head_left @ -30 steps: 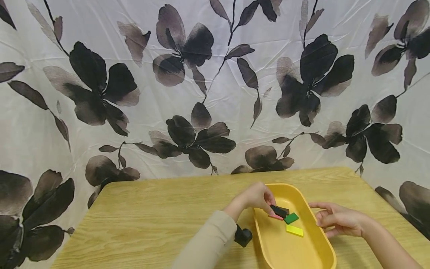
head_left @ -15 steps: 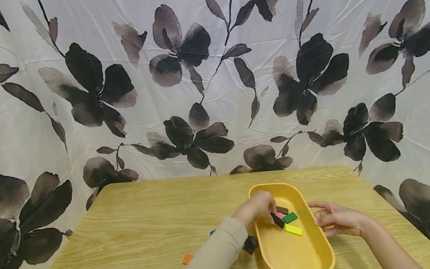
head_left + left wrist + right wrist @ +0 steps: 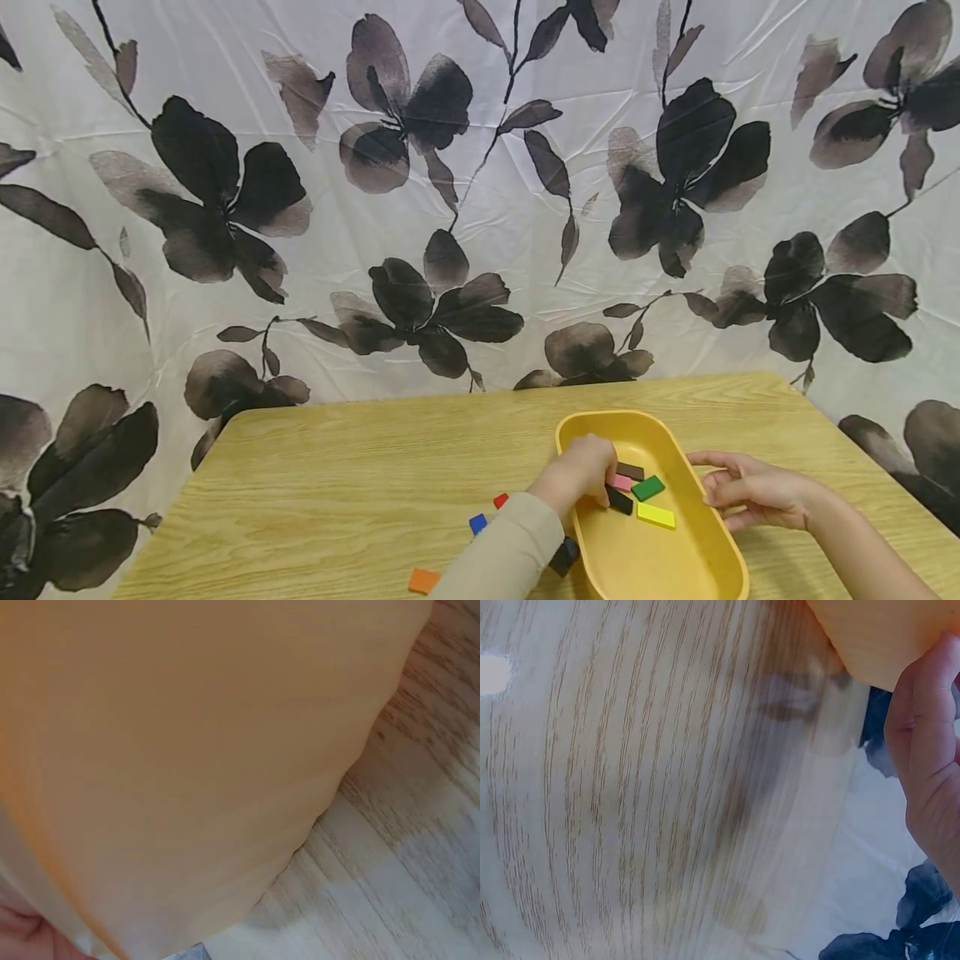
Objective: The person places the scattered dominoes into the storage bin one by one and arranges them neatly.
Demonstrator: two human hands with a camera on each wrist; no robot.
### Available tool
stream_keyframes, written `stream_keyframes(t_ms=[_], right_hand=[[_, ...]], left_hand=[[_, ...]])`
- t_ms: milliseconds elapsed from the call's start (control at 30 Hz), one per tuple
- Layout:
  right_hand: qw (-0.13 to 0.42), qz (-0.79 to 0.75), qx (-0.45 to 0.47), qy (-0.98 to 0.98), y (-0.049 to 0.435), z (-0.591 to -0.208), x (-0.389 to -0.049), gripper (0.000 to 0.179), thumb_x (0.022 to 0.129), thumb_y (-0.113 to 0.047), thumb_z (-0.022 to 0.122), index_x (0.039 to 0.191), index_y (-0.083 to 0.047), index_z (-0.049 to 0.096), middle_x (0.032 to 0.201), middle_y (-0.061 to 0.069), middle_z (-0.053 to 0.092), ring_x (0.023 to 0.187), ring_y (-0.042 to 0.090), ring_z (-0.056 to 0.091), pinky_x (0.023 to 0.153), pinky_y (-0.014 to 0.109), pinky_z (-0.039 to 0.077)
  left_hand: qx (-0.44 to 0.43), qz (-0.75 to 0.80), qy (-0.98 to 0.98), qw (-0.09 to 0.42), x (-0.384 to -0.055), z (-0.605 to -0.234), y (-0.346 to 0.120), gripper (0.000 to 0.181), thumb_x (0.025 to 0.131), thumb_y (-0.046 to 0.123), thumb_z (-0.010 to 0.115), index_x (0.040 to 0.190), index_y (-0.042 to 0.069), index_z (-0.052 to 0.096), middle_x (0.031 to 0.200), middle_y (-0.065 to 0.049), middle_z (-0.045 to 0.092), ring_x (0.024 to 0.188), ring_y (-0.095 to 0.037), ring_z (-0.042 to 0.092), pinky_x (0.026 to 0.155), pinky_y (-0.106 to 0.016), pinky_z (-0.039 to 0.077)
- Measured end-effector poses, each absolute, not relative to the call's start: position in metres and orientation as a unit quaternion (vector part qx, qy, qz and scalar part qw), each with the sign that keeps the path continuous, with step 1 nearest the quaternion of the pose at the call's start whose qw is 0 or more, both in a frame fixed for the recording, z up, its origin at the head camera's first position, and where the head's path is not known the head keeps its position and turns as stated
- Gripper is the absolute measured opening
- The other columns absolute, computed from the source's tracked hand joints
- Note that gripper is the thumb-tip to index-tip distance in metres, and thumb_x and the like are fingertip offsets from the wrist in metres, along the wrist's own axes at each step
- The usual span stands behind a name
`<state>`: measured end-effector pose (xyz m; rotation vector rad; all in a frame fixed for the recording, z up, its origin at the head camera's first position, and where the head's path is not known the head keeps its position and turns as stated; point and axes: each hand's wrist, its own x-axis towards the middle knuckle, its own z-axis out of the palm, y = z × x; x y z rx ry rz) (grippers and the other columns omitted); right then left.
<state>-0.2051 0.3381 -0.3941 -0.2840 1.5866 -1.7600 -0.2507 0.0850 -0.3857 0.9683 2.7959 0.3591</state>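
Observation:
In the head view, my left hand (image 3: pixel 581 471) reaches over the near-left rim of a yellow tray (image 3: pixel 697 550). Its fingertips pinch the left end of a small flat black block (image 3: pixel 619 500) low in the tray. Around that block lie a brown block (image 3: pixel 631 472), a pink block (image 3: pixel 622 482), a green block (image 3: pixel 648 487) and a yellow block (image 3: pixel 656 515). My right hand (image 3: pixel 753 492) touches the tray's right side from outside, fingers relaxed. In the right wrist view, this hand (image 3: pixel 934 742) appears beside the tray's wall (image 3: pixel 885 637). The left wrist view shows mainly the tray's outer wall (image 3: pixel 195 765).
Left of the tray, on the wooden table (image 3: pixel 360 467), lie an orange block (image 3: pixel 423 581), a blue block (image 3: pixel 477 523) and a red block (image 3: pixel 501 501). A dark object (image 3: pixel 564 557), part of the left wrist's gear, sits by the sleeve. A floral cloth (image 3: pixel 480 200) hangs behind.
My left hand has moved toward me with the black block, uncovering the pink block and the loose blocks left of the tray. My right hand stays at the tray's side.

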Motion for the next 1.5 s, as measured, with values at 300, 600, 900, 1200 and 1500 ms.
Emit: stream_keyframes(t_ms=[300,600,900,1200,1500], right_hand=[[0.366,-0.685,-0.106,0.620,0.338,-0.394,-0.204,0.061,0.091,0.001,0.049,0.139,0.010,0.013,0.098,0.007,0.056,0.087,0.015,0.061,0.080,0.040,0.051],[0.363,-0.683,-0.107,0.625,0.339,-0.394,-0.203,0.062,0.091,0.001,0.048,0.139,0.011,0.010,0.099,0.008,0.056,0.086,0.016,0.060,0.080,0.039,0.051],[0.364,-0.681,-0.099,0.627,0.340,-0.394,-0.199,0.059,0.091,0.001,0.048,0.140,0.008,0.014,0.100,0.008,0.056,0.087,0.016,0.060,0.079,0.038,0.051],[0.372,-0.690,-0.105,0.612,0.340,-0.393,-0.198,0.054,0.092,0.001,0.047,0.140,0.004,0.021,0.100,0.008,0.056,0.086,0.015,0.060,0.079,0.037,0.051],[0.370,-0.690,-0.110,0.612,0.335,-0.392,-0.196,0.059,0.092,0.001,0.046,0.140,0.009,0.013,0.100,0.008,0.056,0.087,0.015,0.060,0.080,0.038,0.051]], left_hand=[[0.380,0.255,0.884,0.097,-0.263,-0.366,0.059,0.016,0.068,0.002,0.081,0.079,0.004,0.070,0.067,0.003,0.057,0.062,-0.004,0.045,0.058,-0.013,0.038],[0.383,0.431,0.801,0.161,-0.270,-0.349,-0.004,0.019,0.072,-0.003,0.076,0.088,-0.004,0.067,0.075,-0.006,0.062,0.067,-0.006,0.053,0.062,-0.017,0.046],[0.343,0.452,0.799,0.198,-0.252,-0.367,-0.095,0.019,0.075,-0.003,0.073,0.092,-0.004,0.066,0.084,-0.005,0.061,0.075,-0.012,0.056,0.067,-0.022,0.048],[0.318,0.493,0.776,0.233,-0.233,-0.393,-0.161,0.026,0.074,0.001,0.075,0.096,-0.007,0.064,0.086,-0.015,0.061,0.072,-0.012,0.058,0.062,-0.022,0.049],[0.291,0.514,0.756,0.281,-0.209,-0.417,-0.188,0.025,0.074,0.000,0.075,0.096,-0.003,0.064,0.086,-0.010,0.061,0.064,-0.009,0.056,0.059,-0.020,0.047]])
